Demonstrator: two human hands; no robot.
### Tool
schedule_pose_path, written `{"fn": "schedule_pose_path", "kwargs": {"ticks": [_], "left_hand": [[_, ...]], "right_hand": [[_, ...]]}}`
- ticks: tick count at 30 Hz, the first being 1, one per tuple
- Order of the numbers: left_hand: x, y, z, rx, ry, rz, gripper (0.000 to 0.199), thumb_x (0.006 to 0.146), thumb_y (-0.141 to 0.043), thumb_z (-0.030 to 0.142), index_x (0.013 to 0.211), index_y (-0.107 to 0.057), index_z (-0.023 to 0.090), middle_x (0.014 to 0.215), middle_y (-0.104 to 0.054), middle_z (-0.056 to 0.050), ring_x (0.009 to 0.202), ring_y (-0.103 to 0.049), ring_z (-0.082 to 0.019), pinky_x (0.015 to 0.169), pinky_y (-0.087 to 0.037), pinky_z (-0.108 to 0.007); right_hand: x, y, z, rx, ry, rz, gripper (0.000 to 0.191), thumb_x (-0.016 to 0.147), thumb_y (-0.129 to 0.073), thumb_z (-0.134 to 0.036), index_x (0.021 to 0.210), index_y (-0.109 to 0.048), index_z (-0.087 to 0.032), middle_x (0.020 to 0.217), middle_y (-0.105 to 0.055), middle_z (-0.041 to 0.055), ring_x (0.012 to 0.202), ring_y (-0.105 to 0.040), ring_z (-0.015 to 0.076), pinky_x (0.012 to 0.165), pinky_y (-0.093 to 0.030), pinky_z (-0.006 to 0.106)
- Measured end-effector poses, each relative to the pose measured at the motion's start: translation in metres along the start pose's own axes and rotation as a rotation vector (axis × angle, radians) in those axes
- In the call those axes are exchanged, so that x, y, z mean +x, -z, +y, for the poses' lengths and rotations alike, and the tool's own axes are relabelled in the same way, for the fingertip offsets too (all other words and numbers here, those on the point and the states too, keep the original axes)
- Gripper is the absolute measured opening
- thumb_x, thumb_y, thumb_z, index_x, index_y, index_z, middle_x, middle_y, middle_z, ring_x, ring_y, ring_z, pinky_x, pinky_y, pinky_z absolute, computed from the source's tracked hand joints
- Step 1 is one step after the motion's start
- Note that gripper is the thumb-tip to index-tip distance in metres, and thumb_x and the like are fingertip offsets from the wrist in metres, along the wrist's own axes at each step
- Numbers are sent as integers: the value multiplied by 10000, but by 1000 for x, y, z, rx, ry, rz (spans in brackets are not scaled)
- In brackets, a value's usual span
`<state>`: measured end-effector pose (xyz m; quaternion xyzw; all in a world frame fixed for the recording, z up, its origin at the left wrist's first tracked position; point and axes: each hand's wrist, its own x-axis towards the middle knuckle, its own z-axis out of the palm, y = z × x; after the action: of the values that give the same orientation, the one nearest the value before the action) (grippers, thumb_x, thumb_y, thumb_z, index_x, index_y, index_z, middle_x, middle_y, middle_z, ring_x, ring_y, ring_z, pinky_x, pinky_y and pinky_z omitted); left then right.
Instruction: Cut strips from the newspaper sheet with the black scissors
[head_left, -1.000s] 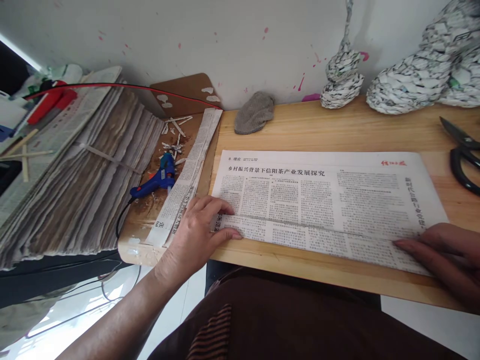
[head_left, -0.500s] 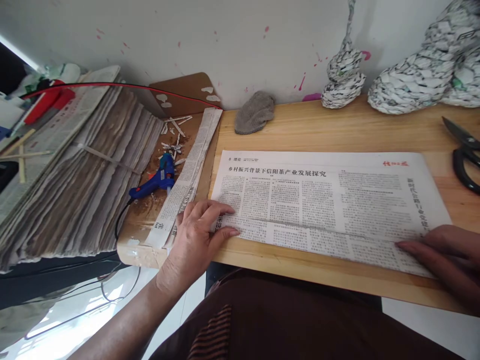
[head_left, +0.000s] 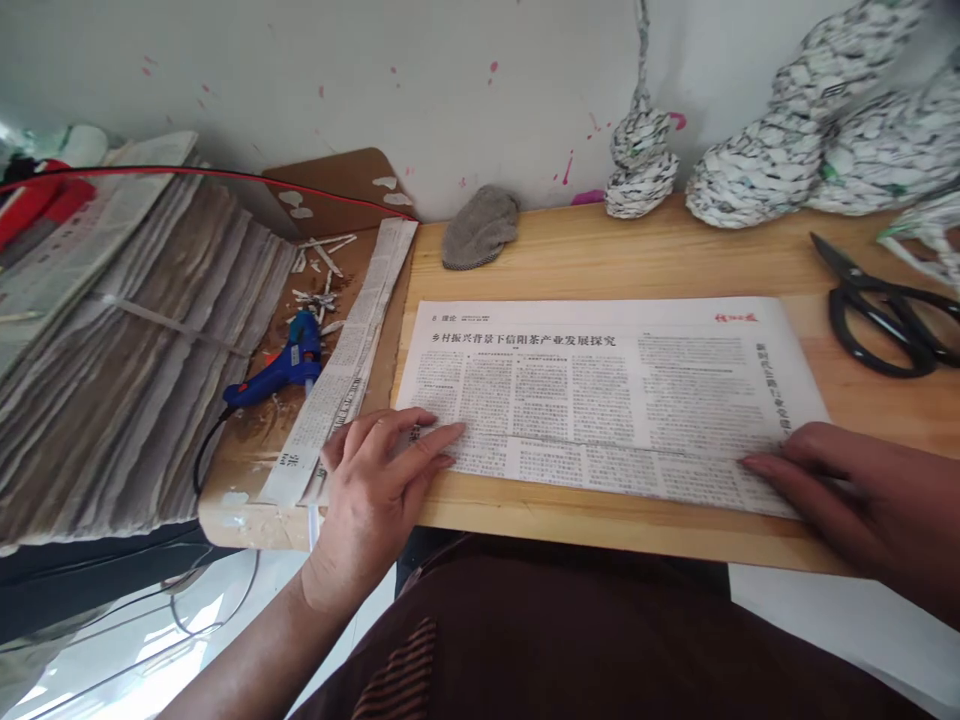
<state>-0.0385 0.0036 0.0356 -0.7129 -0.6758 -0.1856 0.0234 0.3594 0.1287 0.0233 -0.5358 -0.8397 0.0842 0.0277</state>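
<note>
A folded newspaper sheet (head_left: 615, 380) lies flat on the wooden table, with a crease running along its near part. My left hand (head_left: 386, 460) grips its lower left corner between thumb and fingers. At the lower right corner my right hand (head_left: 847, 480) pinches the paper, thumb and fingers near the edge. Beside my left hand, narrow folded newspaper strips (head_left: 341, 370) rest on a cardboard piece. A blue glue gun (head_left: 281, 365) lies just left of these strips.
Black scissors (head_left: 877, 310) lie at the right. A grey cloth (head_left: 480, 228) sits near the wall, with woven paper shapes (head_left: 757, 165) at the back right. A tall newspaper stack (head_left: 172, 330) stands left, a red-black cable above it.
The camera view has shifted to the right, showing more of the scissors. Both hands stay at the sheet's near corners, and the near edge lies slightly farther from the table's front edge.
</note>
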Motion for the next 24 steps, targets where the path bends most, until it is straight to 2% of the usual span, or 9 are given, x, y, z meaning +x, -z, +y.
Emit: {"fn": "schedule_pose_path", "kwargs": {"ticks": [2, 5, 9, 12, 15, 18, 24], "left_hand": [[2, 0, -3, -45, -72, -22, 323, 941, -602, 184, 1199, -685, 360, 1184, -650, -45, 1104, -589, -256, 955, -425, -469], [5, 0, -12, -33, -93, -52, 280, 946, -598, 266, 1195, -681, 363, 1154, -648, -56, 1067, -612, -278, 910, -454, -478], [12, -1, -25, 16, 37, -130, 290, 911, -602, 490, 1144, -661, 328, 1136, -684, -68, 1072, -624, -352, 898, -447, -554], [17, 0, -30, -45, 133, -189, 334, 866, -614, 558, 1064, -644, 291, 1081, -725, -60, 1017, -667, -338, 910, -457, -545], [21, 3, -30, -52, 195, -185, 290, 850, -606, 565, 893, -650, 282, 874, -737, -28, 828, -698, -293, 832, -484, -485], [22, 7, -28, -12, 201, -162, 307, 846, -597, 578, 771, -636, 283, 696, -687, 4, 704, -679, -262, 771, -477, -445], [22, 9, -28, 85, 111, -119, 332, 880, -566, 578, 747, -624, 279, 670, -686, 9, 645, -648, -241, 779, -416, -443]], "right_hand": [[1, 7, -6, 25, 32, -71, 692, 916, -231, -815, 701, -593, -266, 555, -597, 18, 493, -568, 177, 522, -377, 321], [-1, 11, -12, 2, 50, 6, 649, 958, -254, -755, 733, -601, -255, 638, -646, 31, 575, -622, 207, 535, -377, 317], [-6, 6, -12, -10, 105, 130, 550, 987, -345, -676, 731, -572, -245, 633, -631, 9, 556, -605, 199, 513, -344, 299], [-8, 4, -13, 0, 110, 163, 483, 996, -411, -616, 729, -549, -238, 632, -619, -2, 563, -604, 192, 519, -347, 292], [-9, 4, -15, -5, 112, 163, 441, 1011, -425, -556, 729, -528, -233, 645, -613, 2, 585, -605, 194, 528, -346, 292], [-9, 4, -16, -13, 122, 155, 427, 1019, -417, -529, 736, -531, -230, 658, -615, 9, 595, -600, 193, 535, -342, 294], [-9, 8, -16, -50, 82, 79, 507, 1013, -358, -599, 727, -572, -239, 637, -613, 23, 582, -604, 201, 536, -357, 314]]}}
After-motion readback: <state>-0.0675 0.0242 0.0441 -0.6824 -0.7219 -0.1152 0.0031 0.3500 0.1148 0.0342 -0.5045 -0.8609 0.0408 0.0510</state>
